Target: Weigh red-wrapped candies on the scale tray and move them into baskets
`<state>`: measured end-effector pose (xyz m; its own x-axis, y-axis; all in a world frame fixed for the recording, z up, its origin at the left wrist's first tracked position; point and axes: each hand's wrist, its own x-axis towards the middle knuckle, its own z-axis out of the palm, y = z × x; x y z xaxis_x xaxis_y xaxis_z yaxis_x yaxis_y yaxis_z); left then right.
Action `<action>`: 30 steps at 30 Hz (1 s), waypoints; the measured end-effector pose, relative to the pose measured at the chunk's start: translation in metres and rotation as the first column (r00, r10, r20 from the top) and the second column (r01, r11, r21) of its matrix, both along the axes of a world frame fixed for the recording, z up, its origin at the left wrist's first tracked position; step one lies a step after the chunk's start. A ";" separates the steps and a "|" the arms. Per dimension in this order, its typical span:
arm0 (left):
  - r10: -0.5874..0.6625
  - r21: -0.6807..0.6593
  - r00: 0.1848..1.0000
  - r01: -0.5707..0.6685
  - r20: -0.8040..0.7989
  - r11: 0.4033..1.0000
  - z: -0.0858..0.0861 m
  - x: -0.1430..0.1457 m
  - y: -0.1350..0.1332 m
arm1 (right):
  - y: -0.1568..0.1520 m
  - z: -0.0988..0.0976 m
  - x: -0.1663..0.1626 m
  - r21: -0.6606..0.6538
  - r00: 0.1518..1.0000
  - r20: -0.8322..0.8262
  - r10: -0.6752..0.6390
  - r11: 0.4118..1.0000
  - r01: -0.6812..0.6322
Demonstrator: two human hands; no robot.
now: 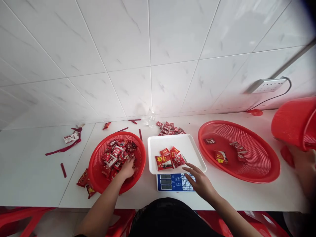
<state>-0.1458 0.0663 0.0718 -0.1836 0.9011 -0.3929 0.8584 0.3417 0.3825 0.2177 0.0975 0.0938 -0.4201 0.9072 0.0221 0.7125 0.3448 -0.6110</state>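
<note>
My left hand [127, 168] reaches into a red mesh basket [92, 164] full of small red candy packets [117, 151]. Its fingers curve down among the packets, with the tips hidden. Over the front right corner of a white scale tray [190, 148] is my right hand [198, 179], fingers spread, holding nothing. Two larger packets, one a red and yellow packet [163, 163] and the other a red candy packet [177, 160], lie on the tray with two smaller red packets [170, 151] behind them. Below the tray shows the scale's blue keypad panel [175, 182].
Right of the scale stands a wide red basket [268, 158] with a few packets inside. Another person's hand [302, 164] is by a tilted red basket [291, 123]. Behind the tray are loose packets [170, 128] and a clear bottle [151, 118]. Dark red strips [63, 170] lie leftward.
</note>
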 end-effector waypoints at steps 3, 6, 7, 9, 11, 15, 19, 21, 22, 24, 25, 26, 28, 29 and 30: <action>-0.042 -0.111 0.999 0.039 -0.026 0.993 -0.009 -0.007 -0.012 | 0.002 0.003 -0.008 -0.018 1.000 -0.016 0.010 1.000 -0.011; -0.039 -0.159 0.996 0.027 -0.076 0.987 -0.013 -0.001 -0.009 | 0.003 0.007 -0.015 -0.032 1.000 -0.013 0.024 0.999 -0.024; -0.034 -0.164 0.995 0.018 -0.091 0.986 -0.014 0.001 -0.005 | 0.003 0.008 -0.016 -0.034 1.000 -0.007 0.027 0.999 -0.028; -0.021 -0.164 0.994 0.002 -0.110 0.986 -0.015 0.005 0.001 | 0.003 0.009 -0.018 -0.036 0.999 0.003 0.035 0.999 -0.035; -0.005 -0.154 0.994 -0.013 -0.113 0.988 -0.017 0.007 0.005 | 0.002 0.010 -0.018 -0.035 0.999 0.005 0.036 0.999 -0.036; 0.054 -0.083 0.996 -0.060 -0.072 0.995 -0.018 0.009 0.006 | 0.001 0.008 -0.014 -0.035 1.000 0.002 0.020 0.999 -0.020; 0.130 0.015 0.990 -0.131 0.056 0.991 -0.017 0.008 0.003 | 0.001 0.006 -0.009 -0.049 1.000 0.010 0.014 0.999 -0.013; 0.184 0.049 0.972 -0.192 0.146 0.980 -0.016 0.005 0.002 | 0.002 0.007 -0.008 -0.070 1.000 0.000 0.010 0.998 -0.010; 0.221 0.063 0.956 -0.237 0.191 0.970 -0.014 0.003 0.002 | 0.003 0.008 -0.008 -0.081 1.000 -0.006 0.006 0.997 -0.006; 0.318 0.078 0.907 -0.351 0.277 0.933 -0.012 -0.001 0.000 | 0.004 0.009 -0.008 -0.101 1.000 -0.015 -0.005 0.995 0.003; 0.371 0.076 0.872 -0.414 0.318 0.907 -0.010 -0.003 -0.001 | 0.005 0.010 -0.008 -0.107 1.000 -0.019 -0.009 0.994 0.006; 0.422 0.066 0.833 -0.473 0.359 0.878 -0.008 -0.005 -0.002 | 0.005 0.010 -0.008 -0.114 1.000 -0.023 -0.011 0.993 0.008; 0.499 0.031 0.746 -0.568 0.440 0.822 -0.004 -0.009 -0.005 | 0.007 0.012 -0.009 -0.132 0.999 -0.038 -0.015 0.991 0.010; 0.522 0.013 0.705 -0.601 0.481 0.799 -0.001 -0.009 -0.006 | 0.007 0.013 -0.009 -0.144 0.999 -0.047 -0.017 0.990 0.010; 0.534 -0.002 0.666 -0.624 0.520 0.781 0.003 -0.010 -0.007 | 0.008 0.014 -0.010 -0.158 0.998 -0.057 -0.018 0.987 0.009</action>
